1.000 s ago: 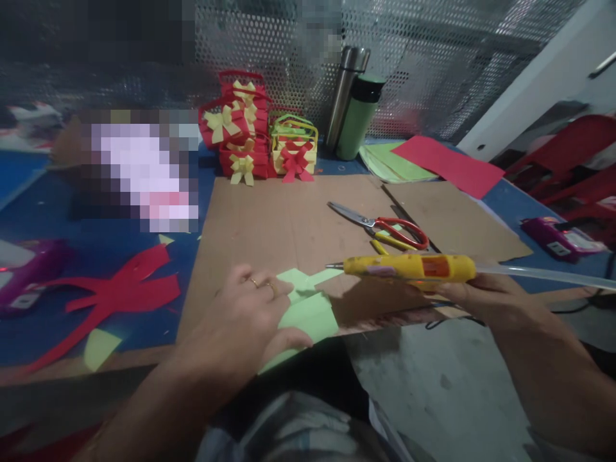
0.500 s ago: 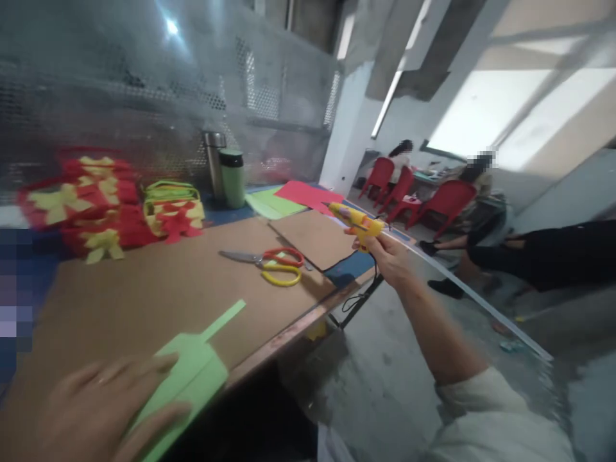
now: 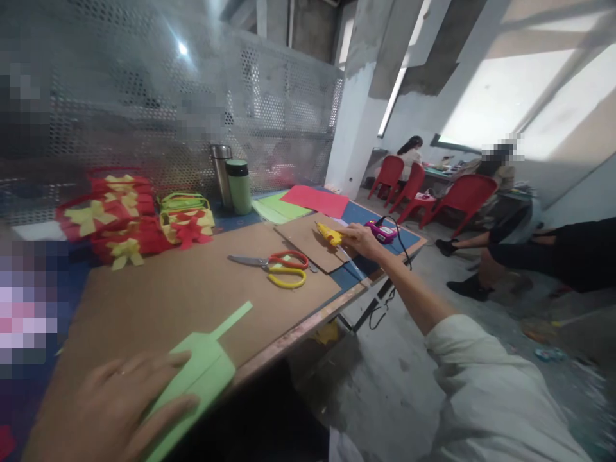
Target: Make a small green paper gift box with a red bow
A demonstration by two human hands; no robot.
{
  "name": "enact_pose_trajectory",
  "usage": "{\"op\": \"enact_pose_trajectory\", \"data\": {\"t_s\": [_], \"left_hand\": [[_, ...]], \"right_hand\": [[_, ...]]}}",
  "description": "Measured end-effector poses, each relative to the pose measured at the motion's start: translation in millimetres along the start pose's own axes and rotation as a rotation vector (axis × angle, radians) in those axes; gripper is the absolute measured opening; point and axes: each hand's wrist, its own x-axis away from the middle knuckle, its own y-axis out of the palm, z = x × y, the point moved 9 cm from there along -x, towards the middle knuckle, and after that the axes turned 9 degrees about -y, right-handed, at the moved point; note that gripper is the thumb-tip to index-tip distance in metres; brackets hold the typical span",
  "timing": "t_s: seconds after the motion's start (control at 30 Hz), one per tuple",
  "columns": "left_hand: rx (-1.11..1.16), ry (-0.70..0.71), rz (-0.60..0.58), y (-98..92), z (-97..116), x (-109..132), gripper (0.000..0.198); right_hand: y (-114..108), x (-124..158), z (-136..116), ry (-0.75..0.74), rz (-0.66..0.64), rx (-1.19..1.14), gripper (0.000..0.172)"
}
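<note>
My left hand (image 3: 129,398) lies over a folded light green paper piece (image 3: 206,366) at the table's near edge, fingers and thumb pressing it down. A narrow strip sticks out from the paper's far end. My right hand (image 3: 360,240) reaches to the far right of the table and grips the rear of a yellow hot glue gun (image 3: 330,235). The gun is low over a smaller cardboard sheet (image 3: 303,234); I cannot tell whether it touches. Scissors (image 3: 269,262) with one red and one yellow handle loop lie half open between my hands.
Red paper baskets (image 3: 125,224) with yellow bows and a yellow-green one (image 3: 187,218) stand at the back left. Two bottles (image 3: 239,186) stand behind red paper (image 3: 317,200) and green sheets. A purple box (image 3: 382,231) with a cable sits at right. People sit beyond, near red chairs (image 3: 466,199).
My right hand has brought the glue gun leftward and down over the smaller cardboard. The purple box now shows. My left hand stays on the green paper; the view has shifted slightly.
</note>
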Motion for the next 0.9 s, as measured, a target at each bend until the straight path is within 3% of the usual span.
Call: {"op": "enact_pose_trajectory", "data": {"t_s": [0.13, 0.27, 0.37, 0.43, 0.53, 0.63, 0.73, 0.9], "left_hand": [[-0.086, 0.100, -0.181, 2.5, 19, -4, 0.028], [-0.114, 0.014, -0.279, 4.2, 24, -8, 0.037], [-0.107, -0.026, -0.288, 6.8, 30, -9, 0.038], [-0.120, -0.032, -0.273, 5.4, 34, -12, 0.038], [-0.153, 0.010, -0.287, 3.1, 41, -16, 0.038], [-0.165, 0.057, -0.305, 0.6, 48, -19, 0.036], [-0.167, 0.044, -0.290, -1.0, 51, -20, 0.038], [-0.156, 0.035, -0.270, 0.6, 54, -18, 0.039]], "right_hand": [[0, 8, -1, 0.008, -0.038, -0.023, 0.027], [-32, 19, -20, 0.032, 0.019, 0.132, 0.019], [-63, 20, -69, 0.023, 0.059, 0.331, 0.029], [-67, 13, -126, -0.112, 0.042, 0.265, 0.028], [-38, -2, -221, -0.413, -0.114, -0.064, 0.029], [4, -11, -287, -0.649, -0.291, -0.231, 0.031], [33, -15, -309, -0.738, -0.343, -0.242, 0.025], [44, -18, -302, -0.668, -0.376, -0.264, 0.017]]}}
